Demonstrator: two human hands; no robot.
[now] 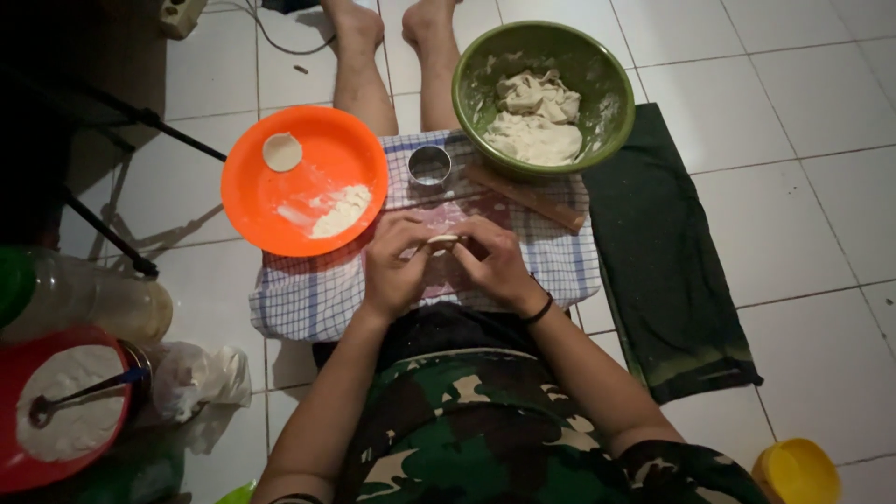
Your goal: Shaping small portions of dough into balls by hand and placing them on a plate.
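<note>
Dough piece (442,244): small, pale, flattened; pinched between the 2 hands over the checked cloth (308,294), which serves as landmark for all entries below. Sits at the cloth's middle, slightly toward its near edge.
Long axis: runs left to right, from one hand across to the other; only its upper edge shows, the remainder is covered by fingers.
Left hand (397,266): fingertips closed on the left end of the dough piece, thumb side turned inward. Lies directly left of the piece, touching it.
Right hand (495,266): fingertips closed on the right end, black band at the wrist. Lies directly right of the piece, touching it.
Nearer hand: neither; both meet the piece at equal reach, one at each end.
Metal ring cutter (429,165): round, open side up, on the far part of the cloth, straight beyond the hands and apart from them.
Wooden rolling pin (527,196): lying on the cloth's far right corner, slanted, just beside the bowl.
Orange plate (327,140): overlapping the cloth's far left corner; holds 1 cut dough disc (282,151) and a patch of loose flour (341,210).
Green bowl (597,65): at the cloth's far right edge, holding a lump of bulk dough (534,117).
Dark green cloth (663,261): on the tiled floor, right of the checked cloth.
Red tub of flour (65,411): well left of the checked cloth, a spoon standing in it.
</note>
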